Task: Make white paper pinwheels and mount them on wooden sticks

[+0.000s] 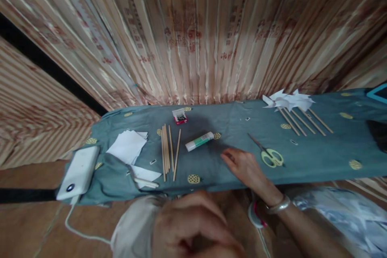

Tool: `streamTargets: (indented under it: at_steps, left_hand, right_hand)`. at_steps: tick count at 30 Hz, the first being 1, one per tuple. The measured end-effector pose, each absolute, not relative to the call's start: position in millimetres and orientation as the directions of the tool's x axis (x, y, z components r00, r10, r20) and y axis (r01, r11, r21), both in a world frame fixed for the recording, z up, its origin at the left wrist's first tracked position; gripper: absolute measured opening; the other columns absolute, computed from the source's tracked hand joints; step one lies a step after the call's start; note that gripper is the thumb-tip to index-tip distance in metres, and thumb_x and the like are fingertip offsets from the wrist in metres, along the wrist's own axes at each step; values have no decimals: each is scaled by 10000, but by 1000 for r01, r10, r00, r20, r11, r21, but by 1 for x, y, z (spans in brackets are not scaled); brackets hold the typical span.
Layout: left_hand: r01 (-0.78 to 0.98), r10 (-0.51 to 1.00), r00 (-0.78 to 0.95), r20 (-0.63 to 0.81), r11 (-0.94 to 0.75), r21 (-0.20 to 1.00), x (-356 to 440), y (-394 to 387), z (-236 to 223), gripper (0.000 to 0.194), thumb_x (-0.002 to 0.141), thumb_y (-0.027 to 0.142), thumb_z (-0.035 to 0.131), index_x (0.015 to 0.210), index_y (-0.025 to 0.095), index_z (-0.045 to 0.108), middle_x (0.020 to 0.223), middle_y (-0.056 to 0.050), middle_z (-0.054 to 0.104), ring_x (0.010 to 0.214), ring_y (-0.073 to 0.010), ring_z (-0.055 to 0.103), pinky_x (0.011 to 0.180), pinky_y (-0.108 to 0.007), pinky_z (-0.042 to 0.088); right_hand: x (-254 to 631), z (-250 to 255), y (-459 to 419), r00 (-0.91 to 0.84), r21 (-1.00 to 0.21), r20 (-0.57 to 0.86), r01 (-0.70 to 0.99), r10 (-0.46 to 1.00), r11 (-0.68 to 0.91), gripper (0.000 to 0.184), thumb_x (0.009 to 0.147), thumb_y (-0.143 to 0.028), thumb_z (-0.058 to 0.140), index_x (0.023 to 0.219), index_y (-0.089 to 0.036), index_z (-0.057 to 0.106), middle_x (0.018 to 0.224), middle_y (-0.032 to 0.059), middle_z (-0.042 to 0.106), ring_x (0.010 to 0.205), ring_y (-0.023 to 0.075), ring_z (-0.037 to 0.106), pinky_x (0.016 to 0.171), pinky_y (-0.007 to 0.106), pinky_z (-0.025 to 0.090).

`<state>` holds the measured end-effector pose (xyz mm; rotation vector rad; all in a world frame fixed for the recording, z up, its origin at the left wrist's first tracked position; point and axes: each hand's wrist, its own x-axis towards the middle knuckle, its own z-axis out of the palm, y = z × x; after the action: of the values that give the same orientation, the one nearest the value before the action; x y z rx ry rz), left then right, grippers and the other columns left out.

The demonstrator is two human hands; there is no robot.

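My left hand [193, 225] is close to the camera at the bottom centre, below the table's near edge. It looks blurred, its fingers curled in, and nothing shows in them. Over the near part of the cloth, my right hand [242, 165] has its fingers loosely closed with nothing visible between them. A bracelet circles that wrist. Just right of this hand lie scissors [271, 157] with pale green handles. Up and to its left rests a white and green glue stick [199, 141]. Several thin wooden sticks [165, 149] lie farther left.
Paper pinwheels [290, 100] on sticks lie at the back right. A small red box [180, 117] stands open at the back. White paper sheets [128, 146] and a folded paper piece [146, 174] lie left, beside a white power bank [79, 171] with a cable. A curtain [193, 40] hangs behind.
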<state>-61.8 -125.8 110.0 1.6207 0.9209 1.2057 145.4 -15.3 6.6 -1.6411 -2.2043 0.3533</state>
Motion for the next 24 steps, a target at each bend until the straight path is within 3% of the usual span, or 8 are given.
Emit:
streamTargets:
  at_steps: [3, 6, 8, 11, 15, 24]
  left_hand:
    - [187, 968, -39, 249, -237, 953, -80, -94, 106, 312, 865, 299, 621, 572, 209, 681, 559, -9, 606, 526, -123, 583, 483, -221, 459]
    - [409, 912, -277, 304, -174, 896, -121, -64, 76, 184, 793, 350, 657, 711, 200, 725, 708, -30, 684, 676, -170, 636, 646, -278, 530]
    - [583, 864, -355, 356, -93, 807, -156, -48, 52, 242, 772, 390, 652, 879, 190, 735, 924, -66, 716, 853, -218, 658, 804, -348, 539]
    - [783, 837, -374, 399, 55, 619, -203, -33, 22, 312, 775, 378, 630, 1014, 194, 707, 1110, -97, 686, 1117, -281, 586, 1019, -444, 441]
    - [851, 858, -395, 328, 208, 482, -238, -26, 1, 370, 746, 317, 665, 1080, 158, 669, 1188, -143, 645, 1199, -329, 526, 1048, -484, 407]
    - [824, 850, -430, 305, 232, 516, -247, -25, -8, 359, 758, 379, 634, 1049, 179, 695, 1183, -117, 659, 1125, -293, 566, 976, -423, 455]
  right_hand:
    - [143, -6, -16, -268, -472, 135, 829, 954, 300, 224, 920, -319, 486, 867, -212, 676, 787, 46, 746, 697, 206, 708, 626, 283, 466]
    - [148, -11, -16, -253, -555, 135, 782, 958, 284, 225, 922, -325, 470, 882, -226, 668, 793, 37, 746, 712, 206, 713, 662, 288, 493]
    - [150, -11, -16, -239, -596, 128, 757, 963, 267, 215, 916, -322, 470, 879, -234, 662, 781, 30, 744, 705, 203, 713, 670, 288, 503]
    - [151, -10, -16, -245, -627, 121, 732, 962, 265, 202, 907, -323, 477, 879, -234, 657, 783, 29, 741, 709, 202, 713, 675, 286, 508]
    - [152, -9, -18, -263, -639, 123, 717, 957, 279, 199, 900, -329, 487, 888, -222, 655, 770, 35, 733, 704, 198, 709, 660, 280, 501]
    - [153, -7, -18, -253, -634, 132, 721, 958, 278, 204, 889, -341, 492, 872, -223, 658, 734, 32, 726, 664, 193, 696, 635, 278, 495]
